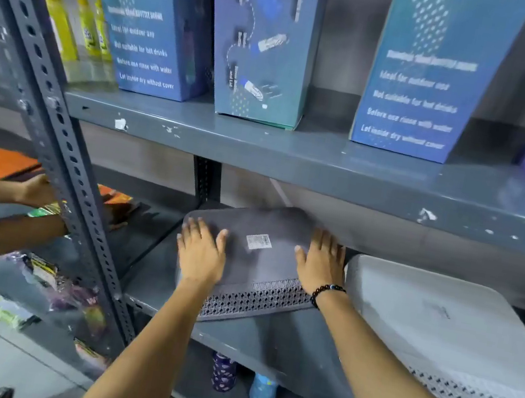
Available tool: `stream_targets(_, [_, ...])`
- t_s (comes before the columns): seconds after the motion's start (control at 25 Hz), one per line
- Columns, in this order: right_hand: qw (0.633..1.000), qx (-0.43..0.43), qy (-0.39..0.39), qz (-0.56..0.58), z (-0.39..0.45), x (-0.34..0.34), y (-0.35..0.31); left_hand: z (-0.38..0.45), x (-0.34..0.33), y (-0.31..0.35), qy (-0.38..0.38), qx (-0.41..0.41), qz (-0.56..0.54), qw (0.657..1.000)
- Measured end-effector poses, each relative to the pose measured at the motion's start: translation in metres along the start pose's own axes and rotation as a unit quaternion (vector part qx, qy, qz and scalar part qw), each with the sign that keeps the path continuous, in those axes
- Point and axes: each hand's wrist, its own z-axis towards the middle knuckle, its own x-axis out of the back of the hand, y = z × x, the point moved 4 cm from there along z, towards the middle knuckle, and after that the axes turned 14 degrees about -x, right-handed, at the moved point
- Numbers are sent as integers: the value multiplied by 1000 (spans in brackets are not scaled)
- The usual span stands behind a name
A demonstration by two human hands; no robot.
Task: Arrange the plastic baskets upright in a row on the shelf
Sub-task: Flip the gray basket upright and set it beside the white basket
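Grey metal shelf [265,341]: grey basket [263,268] lay upside-down, long axis left-right, left hand [201,253] and right hand [320,262] flat, open, pressing its base.

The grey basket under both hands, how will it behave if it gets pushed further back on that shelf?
The grey basket looks like thin perforated plastic, so probably light and slightly flexible. It lies base-up on painted metal shelf, so it should slide easily. The left hand and right hand press flat without gripping, so it may skew.
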Motion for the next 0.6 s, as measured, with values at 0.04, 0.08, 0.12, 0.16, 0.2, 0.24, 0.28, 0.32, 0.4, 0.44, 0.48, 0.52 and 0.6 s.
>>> stream_targets(0.04, [999,-33,-19,-8,12,-7,0,9,-5,-12,-6,72,-25,997])
stream_targets(0.08, [997,-67,-41,5,22,-11,1,16,-5,-22,-6,128,-48,991])
stream_targets(0.12, [991,-108,-75,19,33,-19,4,22,-8,-33,-12,195,-86,977])
stream_targets(0.16, [980,-151,-118,55,42,-22,6,28,-9,-41,-22,239,-127,962])
stream_targets(0.2, [967,-183,-153,89,48,-26,5,32,-11,-45,-21,264,-155,952])
stream_targets(0.24, [954,-208,-180,117,50,-27,4,34,-11,-44,-23,275,-178,945])
stream_targets(0.28, [943,-229,-191,150,53,-30,3,37,-8,-42,-12,278,-192,941])
stream_targets(0.32, [931,-250,-191,186,53,-27,1,38,-2,-40,0,284,-201,938])
stream_targets(0.4, [893,-287,-153,310,50,-21,0,42,11,-40,58,277,-228,931])
stream_targets(0.44, [854,-294,-118,412,46,-14,1,45,20,-39,117,255,-277,919])
stream_targets(0.48, [786,-307,-75,532,41,-8,3,47,30,-37,182,217,-356,890])
stream_targets(0.52, [701,-319,-35,637,33,-1,6,48,41,-34,234,176,-449,844])
stream_targets(0.6, [593,-336,11,732,19,4,18,48,54,-38,269,160,-595,741])
